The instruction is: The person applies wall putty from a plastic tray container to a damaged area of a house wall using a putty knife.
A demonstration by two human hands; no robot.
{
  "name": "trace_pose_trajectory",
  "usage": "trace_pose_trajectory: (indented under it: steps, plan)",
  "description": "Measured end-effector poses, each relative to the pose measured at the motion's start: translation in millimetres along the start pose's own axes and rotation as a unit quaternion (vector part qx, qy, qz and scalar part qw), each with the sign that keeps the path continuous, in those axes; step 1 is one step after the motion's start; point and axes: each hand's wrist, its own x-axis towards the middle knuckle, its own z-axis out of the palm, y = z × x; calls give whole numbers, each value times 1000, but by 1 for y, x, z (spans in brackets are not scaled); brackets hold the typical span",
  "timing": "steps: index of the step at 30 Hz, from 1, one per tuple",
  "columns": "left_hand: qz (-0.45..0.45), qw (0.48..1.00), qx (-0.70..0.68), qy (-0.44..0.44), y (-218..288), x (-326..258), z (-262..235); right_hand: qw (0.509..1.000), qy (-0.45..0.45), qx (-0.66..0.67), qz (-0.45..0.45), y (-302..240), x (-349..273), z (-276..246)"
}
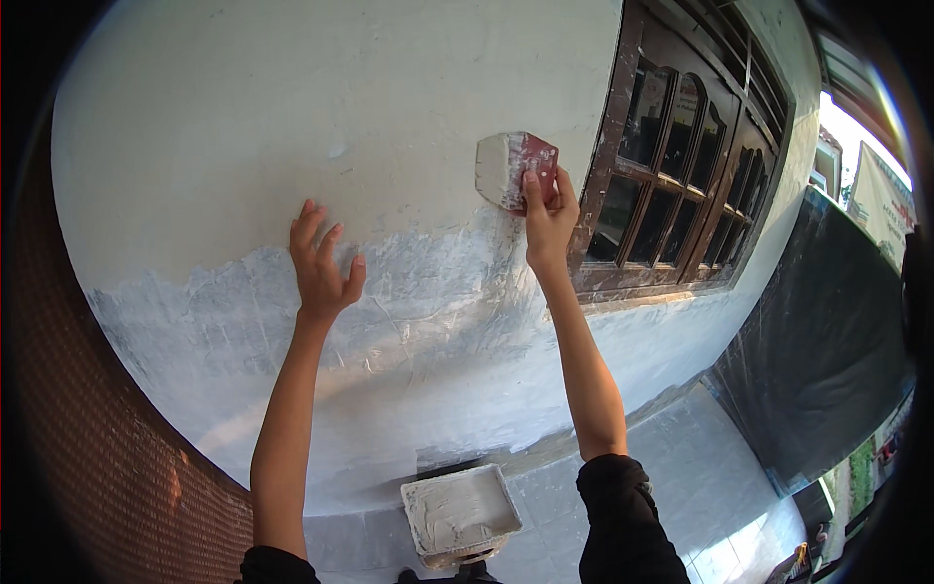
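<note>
My right hand grips a flat red putty scraper by its right side, thumb on the near face. Pale filler coats the scraper's left part, which lies at the wall. My left hand is raised in front of the wall with its fingers spread and nothing in it; whether the fingertips touch the surface I cannot tell. Above, the wall is cream; a rough-edged grey-white patch with streaks covers its lower part.
A rectangular tub of pale filler stands low by the wall's foot, near my feet. Right of the scraper is a brown wooden window with glass panes. A woven brown screen lines the left, a dark sheet the right. Grey tiles cover the floor.
</note>
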Motion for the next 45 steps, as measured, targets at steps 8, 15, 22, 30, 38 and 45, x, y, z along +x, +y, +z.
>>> trace_pose_trajectory:
  steps: [8, 15, 22, 30, 38, 45]
  plan:
    - [3, 999, -42, 20, 7, 6, 1, 982, 188, -25, -12, -6, 19, -103]
    - [-4, 999, -45, 27, -2, 4, -3, 999, -4, 41, 30, -5, -34, 22]
    - [13, 997, -75, 1, 3, 3, 3, 985, 148, -1, 88, 27, 7, -100]
    - [-16, 995, -88, -47, 18, 0, -19, 978, 112, 64, 162, 27, 10, -113]
    - [-52, 983, -86, -154, 93, -22, -68, 968, 138, 44, 203, 19, -29, -180]
    - [-183, 941, -103, -264, 179, -100, -118, 951, 35, -31, 306, -5, -165, -212]
